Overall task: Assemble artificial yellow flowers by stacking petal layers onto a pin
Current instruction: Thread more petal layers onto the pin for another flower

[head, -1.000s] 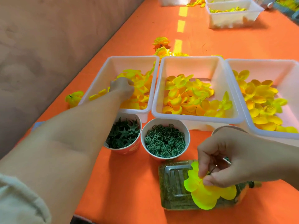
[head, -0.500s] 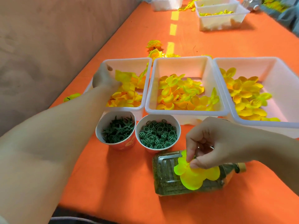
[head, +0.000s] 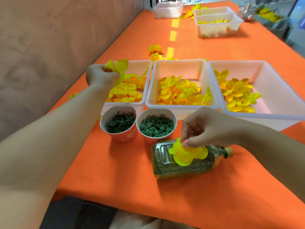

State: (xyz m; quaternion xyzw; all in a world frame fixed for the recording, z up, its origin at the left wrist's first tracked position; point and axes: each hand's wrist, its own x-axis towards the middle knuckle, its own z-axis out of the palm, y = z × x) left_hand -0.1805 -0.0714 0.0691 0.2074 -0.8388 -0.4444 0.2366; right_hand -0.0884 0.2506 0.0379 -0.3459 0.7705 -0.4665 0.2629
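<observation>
The left hand (head: 99,76) is reaching out over the near left corner of the left tub (head: 140,61), with its fingers curled round a yellow petal piece (head: 118,66) that is sticking up above the fist. More loose yellow petals are lying in that tub, in the middle tub (head: 179,61) and in the right tub (head: 280,118).

The right hand (head: 209,128) is hovering just above a bottle (head: 181,169) that is lying on its side on the orange table (head: 107,171). Its thumb and fingertips are pinching a thin dark pin (head: 188,132) (only a short stretch is showing between the fingers). A bright yellow petal layer (head: 184,157) is sitting on the pin just under the thumb, spreading out over the bottle; whether it is touching the bottle I cannot tell.

Two cups are standing side by side between the tubs and the bottle: the left cup (head: 123,138) is holding dark green star-shaped pieces, and the right cup (head: 148,140) is holding small green rings.
</observation>
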